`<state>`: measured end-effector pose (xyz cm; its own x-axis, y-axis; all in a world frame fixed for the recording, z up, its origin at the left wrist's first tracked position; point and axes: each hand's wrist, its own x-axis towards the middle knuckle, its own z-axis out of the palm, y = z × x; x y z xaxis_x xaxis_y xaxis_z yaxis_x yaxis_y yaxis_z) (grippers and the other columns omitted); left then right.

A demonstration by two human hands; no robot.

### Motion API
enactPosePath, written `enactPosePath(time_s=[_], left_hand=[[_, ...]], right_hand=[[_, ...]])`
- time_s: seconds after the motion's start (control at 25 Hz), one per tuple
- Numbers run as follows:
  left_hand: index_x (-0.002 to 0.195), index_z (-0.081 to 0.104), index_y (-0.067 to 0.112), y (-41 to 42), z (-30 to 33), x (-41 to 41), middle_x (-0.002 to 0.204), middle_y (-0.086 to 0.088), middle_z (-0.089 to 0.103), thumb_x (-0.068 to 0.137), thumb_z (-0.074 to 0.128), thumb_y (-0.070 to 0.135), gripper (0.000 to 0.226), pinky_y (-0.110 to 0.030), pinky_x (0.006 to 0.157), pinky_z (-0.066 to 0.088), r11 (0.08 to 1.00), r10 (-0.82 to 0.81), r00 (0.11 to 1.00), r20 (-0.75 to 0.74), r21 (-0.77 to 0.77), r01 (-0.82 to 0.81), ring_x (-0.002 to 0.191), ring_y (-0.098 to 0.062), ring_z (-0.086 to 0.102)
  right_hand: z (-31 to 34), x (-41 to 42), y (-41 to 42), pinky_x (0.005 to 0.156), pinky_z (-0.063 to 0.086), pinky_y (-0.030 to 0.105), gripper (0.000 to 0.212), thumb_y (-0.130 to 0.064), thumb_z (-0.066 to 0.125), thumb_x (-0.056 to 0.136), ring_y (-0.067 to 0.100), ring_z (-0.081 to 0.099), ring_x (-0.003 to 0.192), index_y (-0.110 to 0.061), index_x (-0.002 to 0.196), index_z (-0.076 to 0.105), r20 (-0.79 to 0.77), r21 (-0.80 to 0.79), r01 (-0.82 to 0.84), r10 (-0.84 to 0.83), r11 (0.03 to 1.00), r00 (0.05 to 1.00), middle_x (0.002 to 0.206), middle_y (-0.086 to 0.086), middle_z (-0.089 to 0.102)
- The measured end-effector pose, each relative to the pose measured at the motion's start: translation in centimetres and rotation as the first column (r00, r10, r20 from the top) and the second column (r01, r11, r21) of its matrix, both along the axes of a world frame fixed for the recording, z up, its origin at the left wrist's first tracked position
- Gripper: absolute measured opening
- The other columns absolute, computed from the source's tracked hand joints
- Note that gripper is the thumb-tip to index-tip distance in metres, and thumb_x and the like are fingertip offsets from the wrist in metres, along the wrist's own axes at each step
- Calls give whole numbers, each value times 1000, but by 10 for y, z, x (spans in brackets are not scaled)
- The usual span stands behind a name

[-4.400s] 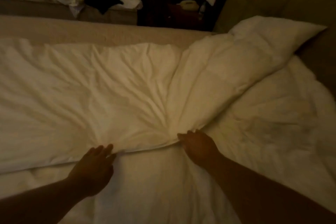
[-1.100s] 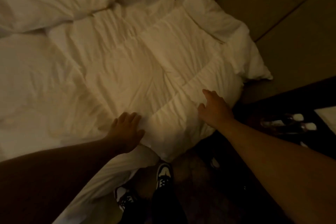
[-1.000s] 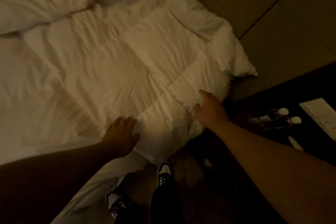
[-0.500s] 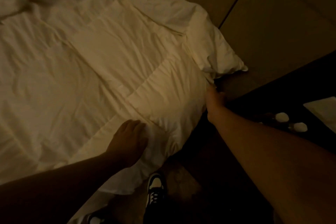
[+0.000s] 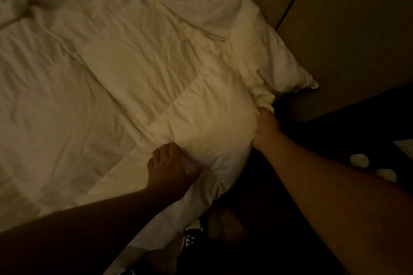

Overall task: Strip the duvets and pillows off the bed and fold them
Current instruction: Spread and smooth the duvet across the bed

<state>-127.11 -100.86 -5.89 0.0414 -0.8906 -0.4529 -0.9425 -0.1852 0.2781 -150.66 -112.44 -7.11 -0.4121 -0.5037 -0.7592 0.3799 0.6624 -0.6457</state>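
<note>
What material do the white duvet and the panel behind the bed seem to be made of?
Duvet: seemingly woven cotton-like cloth, matte, over soft filling; it creases finely and puffs at the corner that the right hand grips and the left hand touches.
Panel: smooth, matte, beige with a straight seam; wood, laminate or padding, I cannot tell in this dim light.

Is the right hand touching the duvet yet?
Touching. The head view shows the right hand gripping the bunched edge of the duvet at the bed corner, fabric gathered at its fingers. The left hand also presses on it.
</note>
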Motion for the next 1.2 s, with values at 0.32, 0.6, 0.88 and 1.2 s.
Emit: enactPosePath(time_s=[0.32,0.6,0.88,1.2], left_hand=[[151,-10,17,-58,104,-75,161,-2,-4,54,70,77,139,-56,112,22,965,254,965,-60,77,-249,146,-31,10],[113,63,18,-111,176,62,115,-8,65,85,49,14,32,-27,83,40,865,432,787,-440,-45,-500,111,-31,57],[145,31,23,-140,250,200,135,1,49,71,70,66,94,-31,99,39,996,92,928,-362,50,-80,125,-22,47],[146,32,24,-181,276,318,144,7,37,66,80,54,98,-25,90,47,984,1,944,-331,170,59,122,-17,48]], right_hand=[[167,57,-48,65,55,35,73,-1,56,75,31,61,97,-26,142,43,180,-369,152,-90,917,980,122,10,58],[237,108,-86,89,52,36,42,-45,37,102,27,61,109,-14,122,59,521,-438,127,136,890,843,125,12,63],[273,203,-127,108,34,35,67,-22,53,92,33,40,134,-5,150,23,-692,-325,-566,217,758,688,149,19,37],[309,274,-234,115,5,60,38,-31,46,89,35,40,125,-31,127,48,-775,627,-697,183,347,-605,126,13,55]])
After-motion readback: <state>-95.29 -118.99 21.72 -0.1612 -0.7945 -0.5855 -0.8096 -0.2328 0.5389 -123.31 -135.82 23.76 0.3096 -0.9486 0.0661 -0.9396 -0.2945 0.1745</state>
